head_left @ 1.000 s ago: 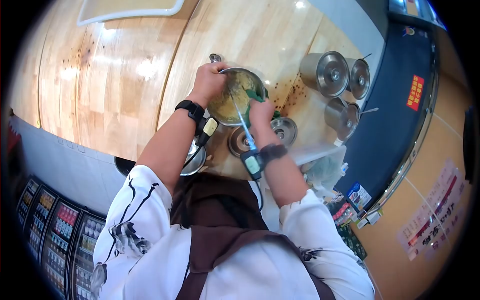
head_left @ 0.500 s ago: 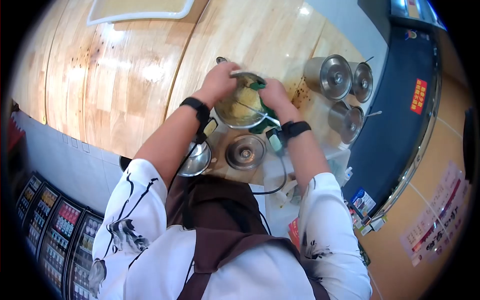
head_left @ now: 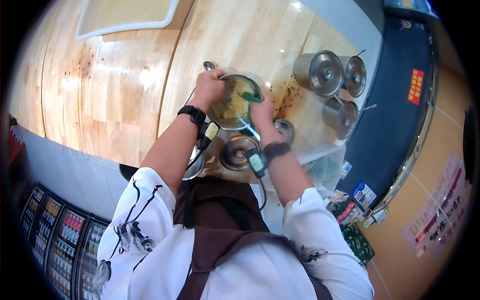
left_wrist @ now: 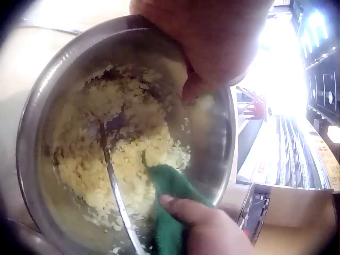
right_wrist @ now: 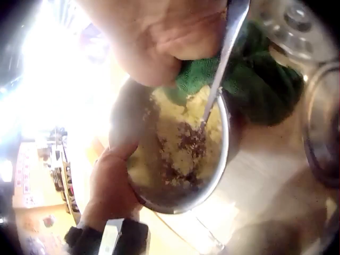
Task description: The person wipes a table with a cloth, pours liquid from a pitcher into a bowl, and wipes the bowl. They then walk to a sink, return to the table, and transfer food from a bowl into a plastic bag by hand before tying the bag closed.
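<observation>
My left hand point(head_left: 210, 88) grips the rim of a metal bowl point(left_wrist: 29, 130) over the wooden table point(head_left: 240, 30); my right hand point(head_left: 262, 114) clutches a green cloth point(left_wrist: 172, 186) draped over the opposite side. Inside lies yellow crumbly food point(left_wrist: 143, 139), a spoon point(left_wrist: 117, 191) leaning in it, handle out past the rim

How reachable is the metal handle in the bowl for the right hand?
Probably yes: the metal handle leans out of the bowl beside the right hand, though that hand would likely need to release the green cloth.
</observation>
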Available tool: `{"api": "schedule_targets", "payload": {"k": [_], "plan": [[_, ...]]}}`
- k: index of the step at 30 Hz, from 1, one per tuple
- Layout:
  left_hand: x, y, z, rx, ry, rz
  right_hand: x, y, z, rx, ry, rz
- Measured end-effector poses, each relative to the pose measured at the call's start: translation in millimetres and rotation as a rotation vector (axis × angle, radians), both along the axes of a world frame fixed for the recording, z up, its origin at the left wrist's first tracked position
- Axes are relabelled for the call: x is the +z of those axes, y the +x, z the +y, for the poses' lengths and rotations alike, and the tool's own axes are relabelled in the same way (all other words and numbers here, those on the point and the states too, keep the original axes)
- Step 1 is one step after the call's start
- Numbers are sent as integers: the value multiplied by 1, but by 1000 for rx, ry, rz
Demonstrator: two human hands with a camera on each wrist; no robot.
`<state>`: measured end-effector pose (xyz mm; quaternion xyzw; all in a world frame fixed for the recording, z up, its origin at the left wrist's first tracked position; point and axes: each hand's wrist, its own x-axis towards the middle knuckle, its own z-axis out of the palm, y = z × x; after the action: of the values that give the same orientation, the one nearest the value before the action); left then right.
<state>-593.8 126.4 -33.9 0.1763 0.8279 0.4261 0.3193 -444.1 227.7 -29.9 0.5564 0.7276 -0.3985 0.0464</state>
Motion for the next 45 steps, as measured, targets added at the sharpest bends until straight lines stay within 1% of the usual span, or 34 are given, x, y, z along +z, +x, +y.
{"api": "schedule_targets", "payload": {"k": [1,2,4,5,7,8,10,11,12,13,14,15,17,18,19,20,21,23,24,25,27,28,30,31,32,33,34,36,37,40,41,43,44,45], "plan": [[0,1,0,0,3,-2,1,3,-8,-124,-76,-10],[1,1,-2,10,27,9,-4,8,-18,-125,-76,-13],[0,2,-4,21,51,23,-20,16,-36,-450,-152,87],[-1,2,-5,23,41,40,-23,16,-45,-450,-151,88],[0,3,-5,25,32,56,-26,14,-61,-691,-118,75],[1,5,-6,71,62,60,-44,20,-66,-739,-122,112],[5,11,-8,113,91,65,-30,11,-70,-796,-153,145],[8,15,-8,230,84,2,-21,5,-69,-852,-183,184],[10,19,-7,347,80,-59,-23,4,-62,-854,-180,191],[7,26,-7,348,84,-56,-27,5,-50,-678,-130,85],[4,33,-7,473,80,-44,-31,6,-37,-501,-81,-17],[2,37,-7,596,76,-30,-21,1,-25,-500,-80,-10],[2,33,-7,594,90,-20,10,-11,3,-129,-33,-111],[-2,26,-7,412,49,86,10,-11,17,-126,-32,-113],[3,19,-4,227,5,185,9,-11,30,-3,-43,-86],[5,10,3,139,-4,149,6,-9,35,118,-58,-63],[3,4,9,138,-9,141,2,-7,34,117,-63,-71],[-3,-6,20,-7,161,75,-7,-6,33,-25,-139,-14],[2,-5,21,20,117,59,-3,-6,28,-73,-146,54],[4,-1,21,22,117,55,-7,-5,27,-71,-146,49],[11,8,16,227,132,-30,-10,0,19,-353,-379,200],[12,8,15,229,135,-25,-2,-6,12,-349,-379,205],[12,9,16,275,44,-44,20,-11,-9,-681,-454,169],[12,7,18,278,46,-43,28,-14,-18,-752,-493,181],[12,8,17,285,73,-12,6,-7,-25,-837,-517,211],[12,11,16,290,97,19,2,-7,-33,-923,-542,239],[11,12,16,292,95,17,0,-5,-37,-922,-542,236],[9,12,17,326,91,-7,10,-5,-44,-1050,-796,226],[8,12,17,327,91,-3,21,-7,-47,-1048,-799,228],[7,8,15,309,136,-69,42,-5,-45,-995,-1201,278],[7,6,15,265,112,-66,48,0,-43,-996,-1202,278],[4,4,14,218,83,-67,85,-9,-41,-768,-1276,410],[3,2,13,180,101,-85,61,3,-40,-820,-1392,442],[1,1,12,142,118,-104,51,11,-38,-824,-1394,442]]}}
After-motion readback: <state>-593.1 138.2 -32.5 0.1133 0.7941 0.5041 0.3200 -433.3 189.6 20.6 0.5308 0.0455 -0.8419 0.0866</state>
